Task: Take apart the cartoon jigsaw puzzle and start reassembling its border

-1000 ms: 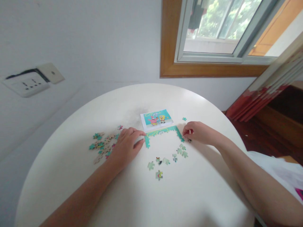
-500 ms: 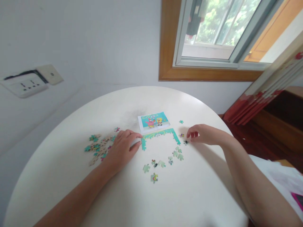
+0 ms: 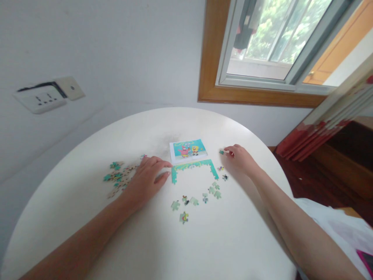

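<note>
A partly joined teal puzzle border [image 3: 193,168] lies mid-table below a cartoon reference picture [image 3: 188,150]. My left hand [image 3: 147,177] rests flat on the table, fingers stretched, fingertips touching the border's left corner. My right hand [image 3: 239,157] has reached to the far right of the picture, its fingertips pinched on a small teal puzzle piece [image 3: 222,152]. Two tiny pieces [image 3: 223,173] lie just below that hand. Several pale green loose pieces [image 3: 196,199] are scattered below the border.
A heap of several loose pieces [image 3: 119,178] lies left of my left hand. The round white table [image 3: 151,241] stands against a wall with a socket [image 3: 40,100]. A wood-framed window [image 3: 262,54] and a red-edged curtain [image 3: 326,124] are at the right.
My right hand has left the border's right corner, leaving two tiny pieces there, and moved up and away to the lone teal piece. My left hand has stayed put.
</note>
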`<control>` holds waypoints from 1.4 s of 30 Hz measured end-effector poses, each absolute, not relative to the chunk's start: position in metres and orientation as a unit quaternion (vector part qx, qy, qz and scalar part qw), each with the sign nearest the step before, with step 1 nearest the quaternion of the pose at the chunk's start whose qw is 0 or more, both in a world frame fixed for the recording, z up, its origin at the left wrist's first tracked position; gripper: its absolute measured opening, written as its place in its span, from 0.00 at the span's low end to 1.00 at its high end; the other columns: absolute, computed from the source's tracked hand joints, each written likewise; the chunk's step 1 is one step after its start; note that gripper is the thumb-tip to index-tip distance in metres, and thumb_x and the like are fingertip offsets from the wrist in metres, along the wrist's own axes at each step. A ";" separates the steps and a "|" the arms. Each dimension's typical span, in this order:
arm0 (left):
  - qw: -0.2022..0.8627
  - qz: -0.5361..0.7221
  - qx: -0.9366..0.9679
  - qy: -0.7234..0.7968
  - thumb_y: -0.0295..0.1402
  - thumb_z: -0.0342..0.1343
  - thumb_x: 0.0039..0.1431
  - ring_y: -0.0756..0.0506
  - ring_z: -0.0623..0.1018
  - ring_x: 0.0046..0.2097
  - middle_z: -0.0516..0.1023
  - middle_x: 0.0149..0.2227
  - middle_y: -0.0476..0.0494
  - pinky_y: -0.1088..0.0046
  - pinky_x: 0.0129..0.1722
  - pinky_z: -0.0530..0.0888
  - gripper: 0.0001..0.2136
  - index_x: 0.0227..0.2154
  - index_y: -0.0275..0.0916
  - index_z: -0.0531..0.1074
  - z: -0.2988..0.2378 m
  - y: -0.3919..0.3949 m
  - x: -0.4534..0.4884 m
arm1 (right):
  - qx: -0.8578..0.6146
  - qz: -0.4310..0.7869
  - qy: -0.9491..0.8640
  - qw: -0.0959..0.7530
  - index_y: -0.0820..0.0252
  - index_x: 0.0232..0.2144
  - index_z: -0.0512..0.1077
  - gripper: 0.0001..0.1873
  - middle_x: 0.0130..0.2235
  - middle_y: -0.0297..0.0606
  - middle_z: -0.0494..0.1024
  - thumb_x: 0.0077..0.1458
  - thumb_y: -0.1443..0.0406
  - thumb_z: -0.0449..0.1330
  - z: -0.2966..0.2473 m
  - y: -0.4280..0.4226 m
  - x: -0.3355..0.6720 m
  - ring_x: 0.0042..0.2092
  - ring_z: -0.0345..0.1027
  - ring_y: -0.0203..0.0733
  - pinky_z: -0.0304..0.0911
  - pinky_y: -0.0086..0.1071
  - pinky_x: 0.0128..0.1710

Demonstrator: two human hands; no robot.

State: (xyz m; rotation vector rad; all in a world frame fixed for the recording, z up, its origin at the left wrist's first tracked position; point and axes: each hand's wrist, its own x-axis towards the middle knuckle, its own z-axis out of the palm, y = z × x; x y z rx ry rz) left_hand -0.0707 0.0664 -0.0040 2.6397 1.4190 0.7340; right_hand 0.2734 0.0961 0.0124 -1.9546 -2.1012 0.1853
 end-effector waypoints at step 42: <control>0.030 0.266 0.859 0.437 0.32 0.48 0.61 0.42 0.71 0.45 0.72 0.40 0.44 0.57 0.57 0.59 0.10 0.42 0.42 0.71 0.001 0.059 -0.064 | -0.670 0.131 -0.690 0.240 0.62 0.31 0.74 0.08 0.34 0.39 0.77 0.50 0.63 0.57 -0.001 0.109 0.276 0.35 0.69 0.39 0.61 0.29 0.37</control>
